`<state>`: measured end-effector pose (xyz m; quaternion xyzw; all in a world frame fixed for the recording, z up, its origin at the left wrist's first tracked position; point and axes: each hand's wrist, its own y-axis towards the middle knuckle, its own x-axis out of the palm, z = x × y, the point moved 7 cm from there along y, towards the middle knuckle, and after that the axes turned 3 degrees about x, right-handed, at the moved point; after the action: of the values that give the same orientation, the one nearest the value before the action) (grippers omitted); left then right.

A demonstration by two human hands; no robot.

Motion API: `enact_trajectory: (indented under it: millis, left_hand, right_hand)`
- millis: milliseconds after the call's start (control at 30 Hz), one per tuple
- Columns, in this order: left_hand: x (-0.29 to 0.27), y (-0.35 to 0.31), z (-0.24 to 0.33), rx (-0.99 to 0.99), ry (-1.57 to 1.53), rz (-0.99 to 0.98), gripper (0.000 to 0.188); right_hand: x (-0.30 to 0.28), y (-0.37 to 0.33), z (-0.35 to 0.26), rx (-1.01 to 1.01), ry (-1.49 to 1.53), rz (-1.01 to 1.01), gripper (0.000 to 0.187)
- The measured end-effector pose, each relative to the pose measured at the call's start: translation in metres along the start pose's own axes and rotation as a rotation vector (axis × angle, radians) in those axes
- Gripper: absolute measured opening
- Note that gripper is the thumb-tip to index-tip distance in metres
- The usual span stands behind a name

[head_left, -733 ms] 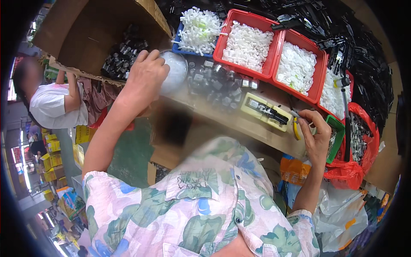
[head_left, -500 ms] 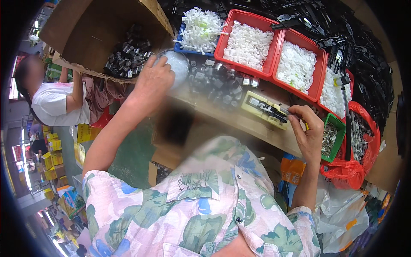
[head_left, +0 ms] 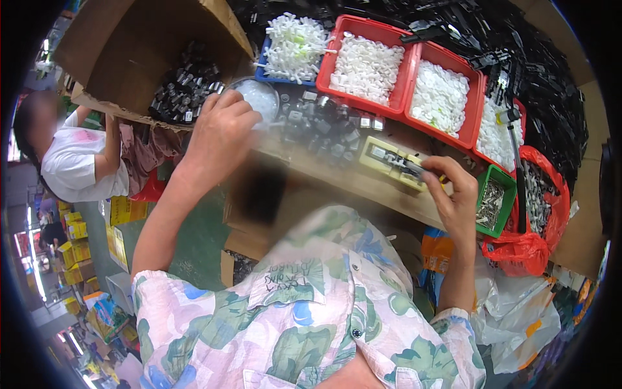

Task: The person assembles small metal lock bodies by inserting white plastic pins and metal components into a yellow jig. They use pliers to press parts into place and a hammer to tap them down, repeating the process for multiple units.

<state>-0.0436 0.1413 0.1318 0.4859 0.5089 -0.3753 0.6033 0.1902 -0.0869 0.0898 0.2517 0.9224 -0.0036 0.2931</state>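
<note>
My left hand [head_left: 220, 136] is raised beside a round clear bowl [head_left: 264, 91] of pale translucent material. Its fingers are bent and pinched together, and what they hold, if anything, is hidden. On the bench's front strip lies a cream-coloured fixture block [head_left: 372, 162] with a small clear and black assembly [head_left: 395, 159] seated in it. At the block's right end my right hand [head_left: 459, 191] pinches a small dark part [head_left: 431, 172] between thumb and forefinger. Small clear and black pieces [head_left: 324, 129] lie loose between bowl and block, partly blurred.
Red trays [head_left: 406, 84] of white plastic parts line the back, beside a blue tray [head_left: 260, 68] of white sticks. A green tray [head_left: 509, 201] of metal pins and a red bag [head_left: 528, 253] stand right. A cardboard box [head_left: 123, 58] stands left; beyond it sits another person [head_left: 81, 159].
My left hand has drawn back from over the bowl, its fingers now at the rim. My right hand stays at the block's right end. The whole view has shifted slightly.
</note>
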Motion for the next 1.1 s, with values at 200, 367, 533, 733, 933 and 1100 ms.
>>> enact_trajectory:
  millis: [200, 367, 533, 733, 933, 1100]
  left_hand:
    - [0.004, 0.027, 0.056, 0.08, -0.305, 0.177, 0.021]
    - [0.012, 0.052, 0.092, 0.18, -0.348, 0.237, 0.025]
    - [0.019, 0.065, 0.113, 0.276, -0.334, 0.195, 0.026]
    - [0.025, 0.071, 0.116, 0.307, -0.372, 0.152, 0.024]
    - [0.043, 0.077, 0.107, 0.28, -0.666, 0.035, 0.02]
    - [0.064, 0.081, 0.104, 0.221, -0.777, -0.042, 0.023]
  right_hand:
    - [0.035, 0.003, 0.003, 0.186, 0.496, -0.069, 0.011]
    - [0.035, -0.002, 0.019, 0.273, 0.722, -0.047, 0.015]
    - [0.029, -0.011, 0.028, 0.261, 0.75, -0.027, 0.016]
    - [0.025, -0.012, 0.029, 0.207, 0.578, -0.026, 0.016]
    - [0.027, -0.01, 0.03, 0.199, 0.547, -0.056, 0.016]
    - [0.026, -0.011, 0.036, 0.281, 0.629, -0.042, 0.015]
